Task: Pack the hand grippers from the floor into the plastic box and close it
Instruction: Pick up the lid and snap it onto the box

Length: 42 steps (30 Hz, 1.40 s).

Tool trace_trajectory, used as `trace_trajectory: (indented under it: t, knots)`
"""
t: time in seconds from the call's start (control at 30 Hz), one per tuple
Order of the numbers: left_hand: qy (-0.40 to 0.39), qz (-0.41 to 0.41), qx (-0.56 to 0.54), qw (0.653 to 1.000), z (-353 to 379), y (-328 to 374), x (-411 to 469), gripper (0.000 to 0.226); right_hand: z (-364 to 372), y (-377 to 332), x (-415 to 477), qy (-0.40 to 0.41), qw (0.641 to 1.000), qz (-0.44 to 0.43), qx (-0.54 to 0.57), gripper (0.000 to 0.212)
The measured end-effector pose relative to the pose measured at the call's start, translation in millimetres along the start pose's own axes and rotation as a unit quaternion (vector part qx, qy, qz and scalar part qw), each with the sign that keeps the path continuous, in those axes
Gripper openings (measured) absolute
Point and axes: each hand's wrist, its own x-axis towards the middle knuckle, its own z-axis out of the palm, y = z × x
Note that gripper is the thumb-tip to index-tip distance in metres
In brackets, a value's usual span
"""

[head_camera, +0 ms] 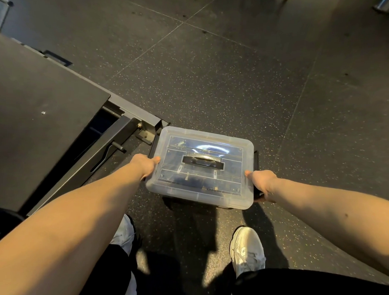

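Note:
A clear plastic box (165, 186) sits on the speckled floor with its lid on and a black carry handle (202, 162) in the lid's middle. Dark hand grippers with metal springs show dimly through the lid. My left hand (144, 165) grips the box's left side at a black latch, thumb on the lid's edge. On the opposite side my right hand (259, 182) grips the black latch there, thumb touching the lid's rim.
A dark platform with a metal frame (46, 120) stands close on the left, its corner almost touching the box. My two feet in white shoes (247, 248) are just behind the box. Dark rubber floor tiles (214, 70) stretch ahead and to the right.

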Motion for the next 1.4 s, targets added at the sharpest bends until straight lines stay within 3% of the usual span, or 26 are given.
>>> trace_trajectory:
  t: [0.3,0.53,0.63,0.8,1.1,1.4]
  knots:
    - [-0.012,-0.004,-0.050,0.999,2.6,2.8,2.0,0.070,-0.2,-2.2,-5.9,-0.003,1.000,-0.005,-0.030,0.039]
    - [-0.016,-0.013,-0.061,0.998,5.7,7.5,4.9,0.058,0.2,-3.1,-11.5,0.018,0.998,-0.026,-0.060,0.033]
    - [-0.024,-0.018,-0.075,0.997,6.0,5.1,6.8,0.066,-0.4,-3.5,-12.4,0.019,0.997,-0.031,-0.065,0.033]
    - [0.000,-0.001,-0.049,0.999,7.8,3.2,6.7,0.070,0.6,-1.9,-9.0,0.015,0.997,-0.045,-0.064,0.037]
    - [0.067,0.043,0.058,0.995,16.2,6.8,-7.4,0.037,1.2,-2.0,-7.2,0.044,0.988,-0.060,-0.137,0.042]
    - [0.099,0.037,0.102,0.989,21.7,11.9,-9.4,0.042,4.0,-3.8,-10.5,0.070,0.975,-0.084,-0.191,0.031]
